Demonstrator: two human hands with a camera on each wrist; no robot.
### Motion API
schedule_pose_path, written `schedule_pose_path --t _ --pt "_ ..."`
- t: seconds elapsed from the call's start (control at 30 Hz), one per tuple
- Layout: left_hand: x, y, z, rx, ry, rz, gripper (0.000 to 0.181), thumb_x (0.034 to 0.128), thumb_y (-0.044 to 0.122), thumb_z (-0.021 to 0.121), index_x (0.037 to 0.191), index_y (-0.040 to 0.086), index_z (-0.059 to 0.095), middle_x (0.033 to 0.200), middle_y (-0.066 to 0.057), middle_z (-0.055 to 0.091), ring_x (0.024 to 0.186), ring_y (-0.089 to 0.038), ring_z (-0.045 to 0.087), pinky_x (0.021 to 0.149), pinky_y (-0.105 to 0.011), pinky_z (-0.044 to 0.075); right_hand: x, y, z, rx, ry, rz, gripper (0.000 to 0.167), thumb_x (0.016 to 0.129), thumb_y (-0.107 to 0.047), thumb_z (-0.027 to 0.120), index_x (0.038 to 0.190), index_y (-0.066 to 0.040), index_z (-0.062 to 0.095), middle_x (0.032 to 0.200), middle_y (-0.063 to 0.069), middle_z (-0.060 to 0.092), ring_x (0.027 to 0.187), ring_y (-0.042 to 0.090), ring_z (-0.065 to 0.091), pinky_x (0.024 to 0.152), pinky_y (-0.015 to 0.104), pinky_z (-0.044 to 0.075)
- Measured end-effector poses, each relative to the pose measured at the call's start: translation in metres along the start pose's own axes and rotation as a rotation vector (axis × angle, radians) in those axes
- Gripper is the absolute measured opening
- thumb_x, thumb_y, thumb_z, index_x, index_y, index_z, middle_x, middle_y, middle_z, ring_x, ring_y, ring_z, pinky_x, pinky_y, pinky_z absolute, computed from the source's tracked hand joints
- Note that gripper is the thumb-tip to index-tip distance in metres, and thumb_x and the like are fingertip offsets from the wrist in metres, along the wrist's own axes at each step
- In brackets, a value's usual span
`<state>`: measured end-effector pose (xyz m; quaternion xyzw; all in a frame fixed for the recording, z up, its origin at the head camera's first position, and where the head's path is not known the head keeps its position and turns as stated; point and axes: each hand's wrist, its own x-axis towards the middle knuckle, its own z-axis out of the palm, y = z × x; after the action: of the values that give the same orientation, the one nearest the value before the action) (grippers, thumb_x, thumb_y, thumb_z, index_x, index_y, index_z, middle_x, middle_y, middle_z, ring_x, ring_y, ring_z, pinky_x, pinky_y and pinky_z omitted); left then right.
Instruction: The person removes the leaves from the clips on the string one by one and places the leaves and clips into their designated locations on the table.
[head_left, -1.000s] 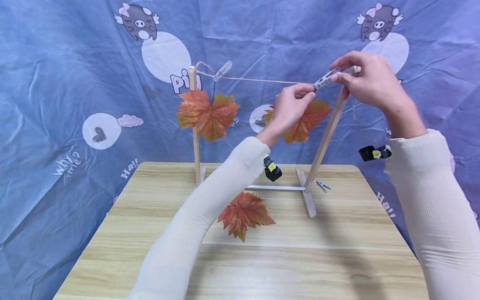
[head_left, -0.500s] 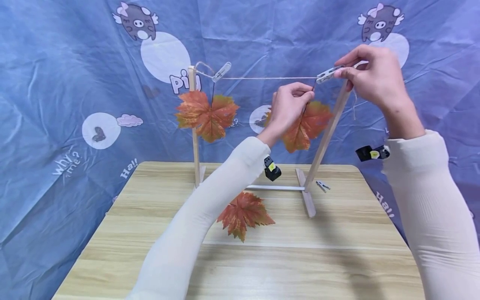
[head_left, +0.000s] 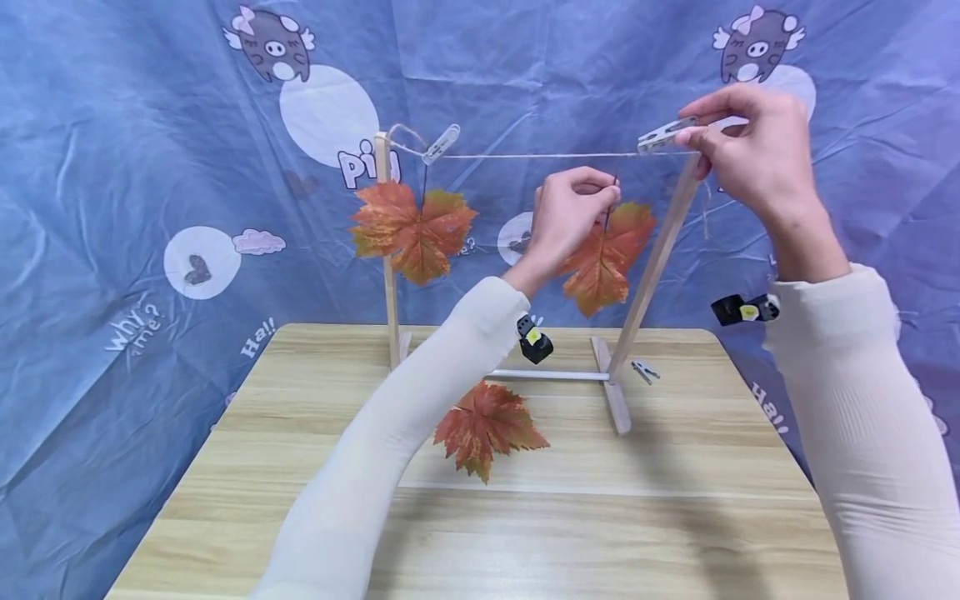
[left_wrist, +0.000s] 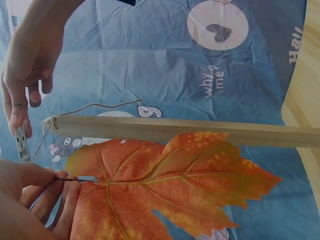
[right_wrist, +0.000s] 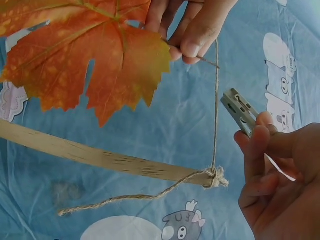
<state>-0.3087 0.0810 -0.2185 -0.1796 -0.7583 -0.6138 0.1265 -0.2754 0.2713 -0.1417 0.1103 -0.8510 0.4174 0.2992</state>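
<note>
My left hand [head_left: 573, 208] pinches the dark stem of an orange leaf [head_left: 604, 262], which hangs below the string [head_left: 525, 156]. In the right wrist view the stem tip crosses near the string [right_wrist: 216, 110]. My right hand [head_left: 765, 150] pinches a metal clothespin [head_left: 663, 136] by its handle end, at the string's right part. The right wrist view shows that clothespin [right_wrist: 239, 111] beside the string, apart from it. The leaf [left_wrist: 150, 185] spreads out beyond the left fingers in the left wrist view.
A second leaf [head_left: 416, 229] hangs at the left from a clothespin [head_left: 441, 144] on the string. Wooden posts [head_left: 660, 250] stand on the table [head_left: 600, 533]. A red leaf [head_left: 487, 429] and another clothespin [head_left: 645, 372] lie on the table.
The left hand and its leaf have moved slightly left and down, away from the clothespin. The right hand has raised the clothespin a little and moved it right. The string has straightened.
</note>
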Motion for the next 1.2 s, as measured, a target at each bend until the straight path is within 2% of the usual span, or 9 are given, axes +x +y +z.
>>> schedule_pose_path --t 0.2,0.43,0.7,0.8,0.97,1.2 --pt "-0.004 -0.002 -0.008 -0.092 -0.007 0.01 0.011 0.0993 0.016 0.077 0.106 0.007 0.079 0.094 -0.003 0.081 0.074 -0.012 0.076 0.069 -0.021 0.066 -0.003 0.003 0.0 0.039 -0.019 0.009 0.033 0.101 -0.013 0.074 0.133 -0.007 0.073 0.091 -0.024 0.064 0.047 -0.006 0.06 0.049 0.008 0.046" --pt "-0.009 -0.005 -0.019 -0.188 0.014 0.017 0.008 0.0987 0.01 0.076 0.105 0.006 0.077 0.094 -0.009 0.081 0.073 -0.014 0.077 0.069 -0.026 0.068 -0.01 0.004 0.001 0.114 -0.026 0.026 0.036 0.096 -0.014 0.08 0.132 -0.011 0.074 0.1 -0.019 0.067 0.056 -0.006 0.066 0.056 0.007 0.052" --pt "-0.016 -0.011 -0.035 -0.298 0.047 0.018 0.009 0.1008 0.009 0.073 0.099 0.002 0.078 0.09 -0.015 0.08 0.07 -0.016 0.075 0.07 -0.032 0.069 -0.021 0.007 0.004 0.186 -0.02 0.039 0.034 0.092 -0.012 0.083 0.126 -0.013 0.076 0.1 -0.016 0.071 0.055 -0.003 0.067 0.051 0.01 0.049" --pt "-0.019 -0.013 -0.041 -0.308 0.046 0.022 0.009 0.1008 0.009 0.073 0.1 0.001 0.078 0.092 -0.017 0.08 0.072 -0.018 0.076 0.072 -0.033 0.07 -0.025 0.008 0.005 0.169 -0.013 0.025 0.033 0.092 -0.012 0.084 0.125 -0.015 0.077 0.102 -0.017 0.07 0.055 -0.005 0.067 0.048 0.01 0.045" --pt "-0.024 -0.017 -0.051 -0.282 0.055 0.019 0.011 0.0996 0.01 0.075 0.101 -0.001 0.079 0.091 -0.016 0.079 0.074 -0.018 0.077 0.073 -0.032 0.069 -0.035 0.013 0.007 0.126 -0.011 0.024 0.035 0.093 -0.015 0.084 0.127 -0.018 0.077 0.117 -0.018 0.059 0.057 -0.007 0.067 0.045 0.012 0.039" --pt "-0.032 -0.025 -0.063 -0.295 0.061 0.014 0.008 0.0981 0.006 0.075 0.099 -0.001 0.078 0.095 -0.026 0.077 0.069 -0.016 0.074 0.069 -0.031 0.069 -0.044 0.021 0.009 0.133 -0.054 0.04 0.04 0.096 -0.017 0.081 0.135 -0.017 0.073 0.122 -0.015 0.052 0.064 -0.006 0.069 0.05 0.01 0.047"
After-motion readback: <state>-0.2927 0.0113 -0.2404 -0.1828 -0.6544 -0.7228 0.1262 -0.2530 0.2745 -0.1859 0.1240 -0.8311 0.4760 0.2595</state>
